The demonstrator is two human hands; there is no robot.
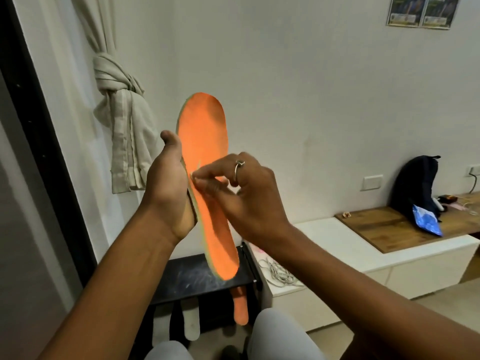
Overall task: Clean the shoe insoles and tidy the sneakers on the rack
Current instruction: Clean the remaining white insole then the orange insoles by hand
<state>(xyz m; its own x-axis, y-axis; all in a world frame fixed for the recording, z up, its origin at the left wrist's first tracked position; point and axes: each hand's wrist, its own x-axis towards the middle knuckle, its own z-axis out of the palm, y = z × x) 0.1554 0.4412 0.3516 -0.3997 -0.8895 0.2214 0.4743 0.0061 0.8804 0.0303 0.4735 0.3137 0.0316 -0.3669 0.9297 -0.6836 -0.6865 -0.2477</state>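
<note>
An orange insole (pixel 205 141) stands upright in front of me, toe end up. My left hand (pixel 171 183) holds it along its left edge at mid length, thumb up beside it. My right hand (pixel 241 193), with a ring on one finger, has its fingertips pinched together against the orange face; whether they pinch a small pale thing is too blurred to tell. Below, a black shoe rack (pixel 194 279) stands against the wall. A second orange insole (pixel 240 307) and two pale insoles (pixel 191 320) hang down from under its top shelf.
A knotted beige curtain (pixel 122 110) hangs at the left beside a dark door frame. A white low cabinet (pixel 337 242) to the right carries loose laces (pixel 279 272), a wooden top, a dark backpack (pixel 415 188) and a blue packet (pixel 427 220). My knees show at the bottom.
</note>
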